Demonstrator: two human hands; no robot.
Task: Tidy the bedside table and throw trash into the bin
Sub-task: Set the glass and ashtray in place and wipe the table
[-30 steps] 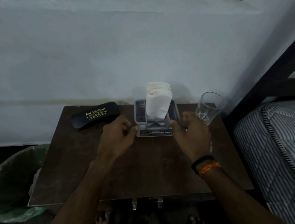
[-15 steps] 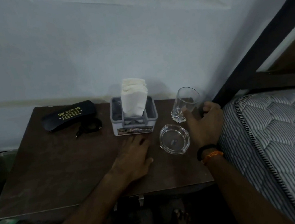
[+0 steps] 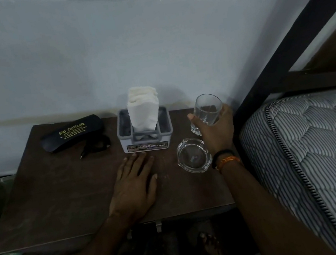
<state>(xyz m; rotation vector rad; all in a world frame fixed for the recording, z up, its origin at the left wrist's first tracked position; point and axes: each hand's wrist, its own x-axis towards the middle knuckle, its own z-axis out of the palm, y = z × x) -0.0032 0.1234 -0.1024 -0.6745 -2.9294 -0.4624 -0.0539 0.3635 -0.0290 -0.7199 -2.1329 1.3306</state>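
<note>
Your right hand (image 3: 215,133) curls its fingers round the drinking glass (image 3: 207,110) at the bedside table's (image 3: 54,197) back right corner; your left hand (image 3: 133,187) lies flat, fingers straight, before the tissue holder (image 3: 144,135).

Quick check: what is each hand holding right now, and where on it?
Right hand grips the drinking glass around its lower body. Left hand holds nothing, resting flat on the table.

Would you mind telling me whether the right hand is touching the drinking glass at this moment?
Touching. The head view shows the right hand wrapped around the drinking glass, thumb on its left side and fingers curling round the right.
</note>
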